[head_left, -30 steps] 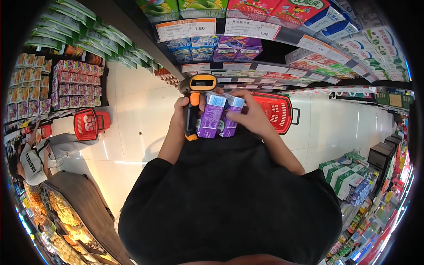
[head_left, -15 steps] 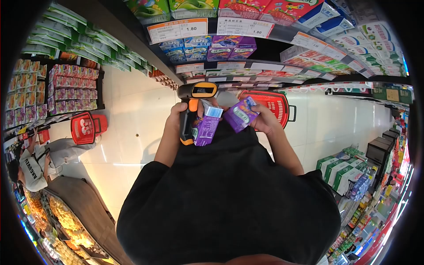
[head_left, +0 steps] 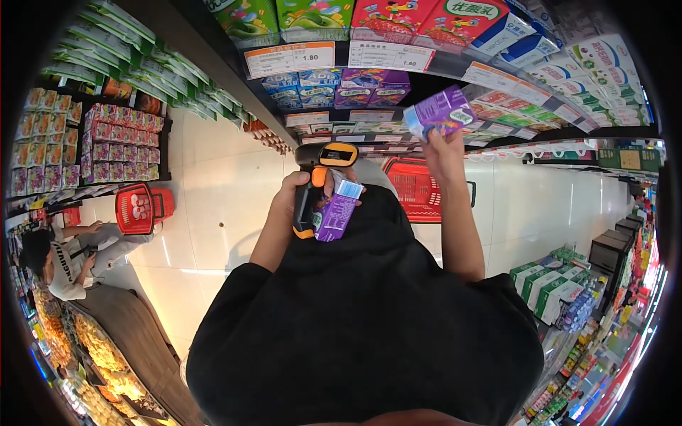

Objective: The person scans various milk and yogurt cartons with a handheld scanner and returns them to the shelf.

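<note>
My left hand (head_left: 289,193) is closed around a black-and-orange handheld barcode scanner (head_left: 304,206). A purple drink carton (head_left: 337,214) is held against the scanner's handle by the same hand, with its barcode end upward. Raised out in front of the shelf, my right hand (head_left: 446,157) grips a second purple drink carton (head_left: 440,113) by its lower edge. That carton is tilted and in front of a dark gap in the shelf. To the left of it, matching purple cartons (head_left: 359,87) stand in a row beside blue cartons (head_left: 316,88).
Price labels (head_left: 291,59) run along the shelf edges, with green and red cartons (head_left: 387,21) above. A red shopping basket (head_left: 412,190) is on the floor below my right forearm. At left, a person (head_left: 71,259) is near another red basket (head_left: 135,208). Stacked boxes (head_left: 547,287) stand at right.
My right hand has moved up and forward from beside the left hand to the shelf, carrying its purple carton. The left hand still holds the scanner and the other carton, almost unmoved.
</note>
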